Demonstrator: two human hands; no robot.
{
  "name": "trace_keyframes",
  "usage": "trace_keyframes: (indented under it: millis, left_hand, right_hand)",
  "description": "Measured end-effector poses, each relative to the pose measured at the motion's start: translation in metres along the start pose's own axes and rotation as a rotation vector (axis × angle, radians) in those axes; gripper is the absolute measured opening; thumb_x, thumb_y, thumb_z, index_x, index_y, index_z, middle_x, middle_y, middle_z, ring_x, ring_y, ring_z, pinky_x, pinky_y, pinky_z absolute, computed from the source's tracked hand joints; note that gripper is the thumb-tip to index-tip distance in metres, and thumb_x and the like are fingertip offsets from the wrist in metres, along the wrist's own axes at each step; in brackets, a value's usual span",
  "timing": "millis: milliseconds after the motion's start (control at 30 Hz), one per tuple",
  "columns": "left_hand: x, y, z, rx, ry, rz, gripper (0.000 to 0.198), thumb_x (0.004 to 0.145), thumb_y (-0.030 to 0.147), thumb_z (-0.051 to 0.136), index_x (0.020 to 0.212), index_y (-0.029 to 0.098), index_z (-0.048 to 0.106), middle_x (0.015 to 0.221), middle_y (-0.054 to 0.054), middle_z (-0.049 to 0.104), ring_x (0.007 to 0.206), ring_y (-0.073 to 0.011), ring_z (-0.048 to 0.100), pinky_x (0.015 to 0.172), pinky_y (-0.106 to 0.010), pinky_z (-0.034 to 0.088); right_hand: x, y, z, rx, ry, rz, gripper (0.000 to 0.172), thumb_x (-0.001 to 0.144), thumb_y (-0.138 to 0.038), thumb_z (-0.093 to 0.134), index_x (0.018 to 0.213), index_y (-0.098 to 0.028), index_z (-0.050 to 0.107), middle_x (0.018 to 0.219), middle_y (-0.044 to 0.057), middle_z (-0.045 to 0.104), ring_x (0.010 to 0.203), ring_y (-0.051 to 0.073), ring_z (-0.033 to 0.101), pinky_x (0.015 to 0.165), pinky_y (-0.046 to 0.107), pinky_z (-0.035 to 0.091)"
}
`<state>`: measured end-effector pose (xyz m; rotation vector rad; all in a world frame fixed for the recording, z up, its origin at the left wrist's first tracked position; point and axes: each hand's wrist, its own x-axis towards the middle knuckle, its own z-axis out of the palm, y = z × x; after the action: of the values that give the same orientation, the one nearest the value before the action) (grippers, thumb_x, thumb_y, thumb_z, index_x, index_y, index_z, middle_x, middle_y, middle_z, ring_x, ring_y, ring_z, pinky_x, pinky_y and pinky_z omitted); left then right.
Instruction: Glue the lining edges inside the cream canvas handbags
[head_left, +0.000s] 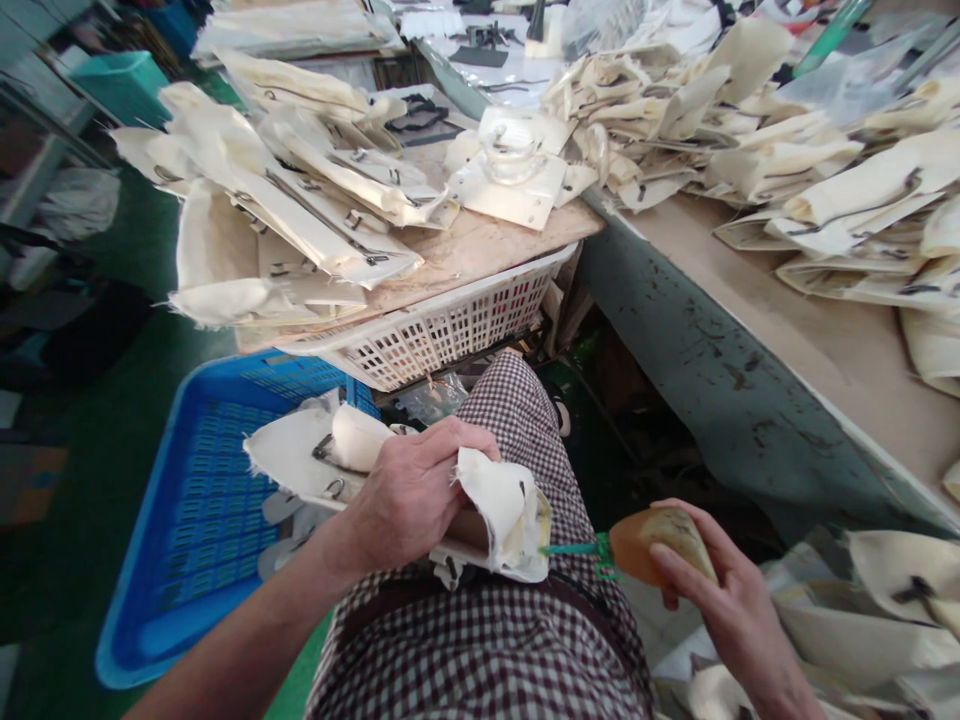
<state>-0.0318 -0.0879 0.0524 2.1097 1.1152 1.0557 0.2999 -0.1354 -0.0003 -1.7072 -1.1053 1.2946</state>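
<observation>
My left hand (416,490) is closed on a cream fabric piece (300,455) with frayed edges and dark metal hardware, held over my lap. Its rolled end (510,510) points right and shows a yellowish edge. In my right hand (720,590) is a squeeze bottle (656,545) with amber contents and a long green nozzle (574,549). The nozzle tip meets the yellowish edge of the fabric, or lies very close to it. My left fingertips are partly hidden behind the fabric.
A blue plastic basket (161,510) stands at left, holding some clear plastic pieces. Similar fabric pieces lie piled on the wooden table (480,245), on the right bench (750,280) and at lower right (885,620). A white basket (442,335) sits under the table edge.
</observation>
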Motion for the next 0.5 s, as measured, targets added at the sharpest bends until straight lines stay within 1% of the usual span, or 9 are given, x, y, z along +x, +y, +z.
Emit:
trace_keyframes:
  millis: [100, 200, 333, 400, 500]
  left_hand:
    - [-0.001, 0.000, 0.000, -0.011, 0.002, -0.007, 0.014, 0.097, 0.013, 0.051, 0.101, 0.015, 0.065, 0.097, -0.010, 0.075, 0.088, -0.0185, 0.071, 0.082, -0.030, 0.058]
    - [-0.001, 0.001, 0.000, -0.009, 0.003, -0.002, 0.015, 0.095, 0.011, 0.052, 0.100, 0.015, 0.065, 0.095, -0.009, 0.074, 0.086, -0.0179, 0.071, 0.081, -0.029, 0.058]
    - [-0.003, 0.005, -0.001, 0.015, 0.015, 0.041, 0.015, 0.095, 0.010, 0.052, 0.100, 0.014, 0.066, 0.094, -0.009, 0.074, 0.085, -0.0173, 0.070, 0.079, -0.027, 0.057]
    - [-0.007, 0.007, -0.002, 0.001, 0.019, 0.019, 0.016, 0.096, 0.010, 0.053, 0.102, 0.014, 0.066, 0.094, -0.009, 0.074, 0.086, -0.0166, 0.070, 0.080, -0.026, 0.057]
    - [-0.015, 0.010, -0.002, -0.032, 0.039, -0.045, 0.014, 0.097, 0.014, 0.055, 0.104, 0.015, 0.067, 0.094, -0.008, 0.074, 0.085, -0.0167, 0.071, 0.080, -0.026, 0.058]
  right_hand:
    - [0.001, 0.002, -0.004, -0.023, 0.034, -0.008, 0.049, 0.079, -0.054, 0.083, 0.113, -0.022, 0.067, 0.088, 0.001, 0.066, 0.057, 0.017, 0.052, 0.046, 0.025, 0.050]
    - [0.000, 0.002, -0.003, -0.012, 0.069, -0.016, 0.052, 0.079, -0.053, 0.083, 0.116, -0.021, 0.066, 0.089, 0.002, 0.066, 0.060, 0.018, 0.054, 0.048, 0.025, 0.051]
    - [-0.002, 0.000, 0.002, -0.021, 0.045, -0.007, 0.052, 0.079, -0.054, 0.082, 0.115, -0.022, 0.066, 0.092, 0.002, 0.067, 0.062, 0.018, 0.056, 0.051, 0.024, 0.052]
    - [-0.002, -0.002, 0.003, -0.039, 0.055, 0.001, 0.051, 0.079, -0.055, 0.082, 0.114, -0.022, 0.066, 0.088, 0.001, 0.067, 0.060, 0.018, 0.055, 0.050, 0.025, 0.052]
    - [-0.003, -0.004, 0.001, -0.059, 0.121, -0.001, 0.050, 0.079, -0.055, 0.081, 0.114, -0.022, 0.066, 0.086, 0.002, 0.068, 0.059, 0.019, 0.056, 0.049, 0.025, 0.052]
